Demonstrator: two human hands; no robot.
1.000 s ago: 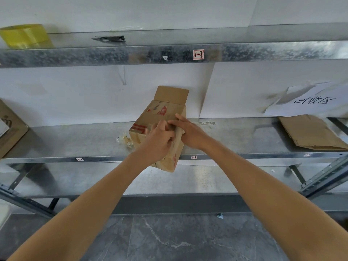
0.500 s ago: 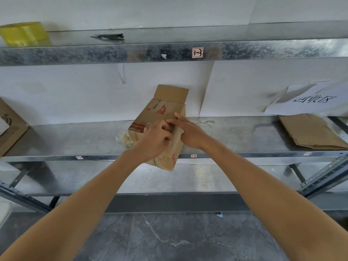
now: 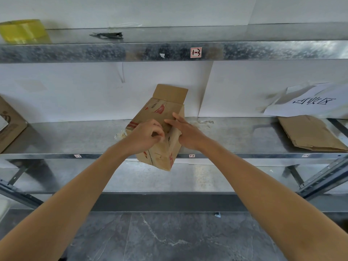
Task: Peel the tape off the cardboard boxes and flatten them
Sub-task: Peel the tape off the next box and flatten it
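Your left hand (image 3: 146,136) has drawn slightly leftward off your right hand (image 3: 188,132), so a dark gap now shows between them where they overlapped a second ago; the cardboard box (image 3: 162,117) sits where it was. It lies tilted on the front edge of the middle shelf (image 3: 66,136), roughly midway along it, with its near lower corner hanging past that edge and its far flap open and upright against the wall.

Your left fingers are curled tight, their tips meeting the thumb on the box's upper face. Whether a strip of tape is pinched between them, you cannot tell from this view. Your right hand grips the box's upper right edge, thumb and forefinger laid on the top face and the rest wrapped down the right side.

A crumpled tape scrap (image 3: 119,134) lies on the shelf just left of the box. Flattened cardboard (image 3: 310,132) rests at the shelf's right end, under a white sheet (image 3: 308,103) with writing. On the top shelf's left end stands a yellow tape roll (image 3: 22,31), with a dark tool (image 3: 107,35) lying further along.
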